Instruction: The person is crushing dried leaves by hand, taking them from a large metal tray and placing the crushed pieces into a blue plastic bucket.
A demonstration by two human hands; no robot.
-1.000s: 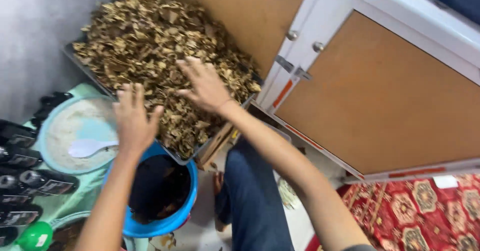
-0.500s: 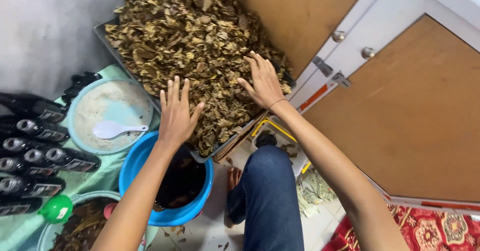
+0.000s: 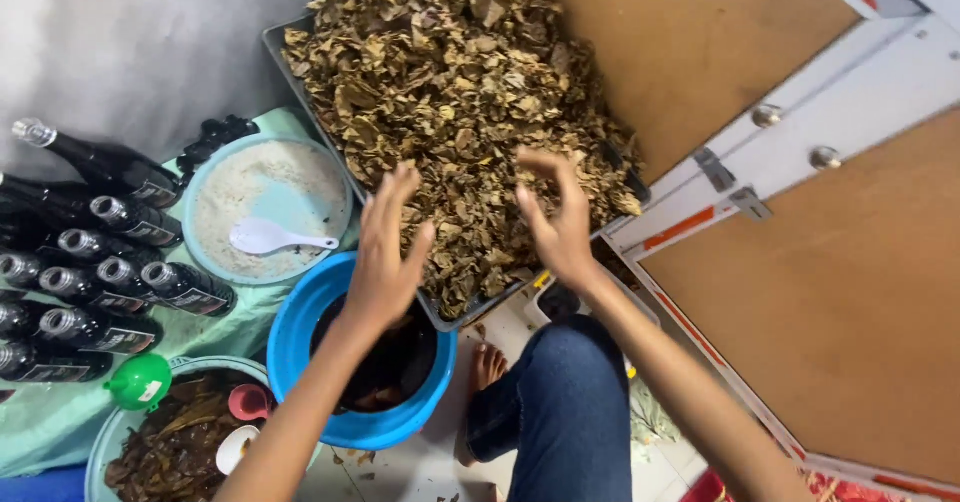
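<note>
dark glass bottles [image 3: 90, 262] lying on teal cloth [image 3: 60, 412], pale bowl of white powder [image 3: 265, 202] with spoon [image 3: 275, 236], green funnel [image 3: 140, 380]

Both hands raised, palms facing, open gap between left hand [image 3: 385, 252] and right hand [image 3: 555, 222]; nothing held. Directly under them: tray [image 3: 290, 62] heaped with dry leaves [image 3: 450, 92], pile fills it edge to edge. Below left hand, blue bucket [image 3: 300, 332], mouth open from above, dark contents inside. Left side crowded: shallow bowl of pale powder [image 3: 215, 187] with white scoop [image 3: 265, 235], then dark bottles [image 3: 100, 262] lying in rows. Lower left: green funnel [image 3: 140, 380], bowl of dark wet leaves [image 3: 170, 442]. Right blocked by brown panel [image 3: 850, 292]. Own knee [image 3: 565, 402] sits near the tray's lower corner.
</note>
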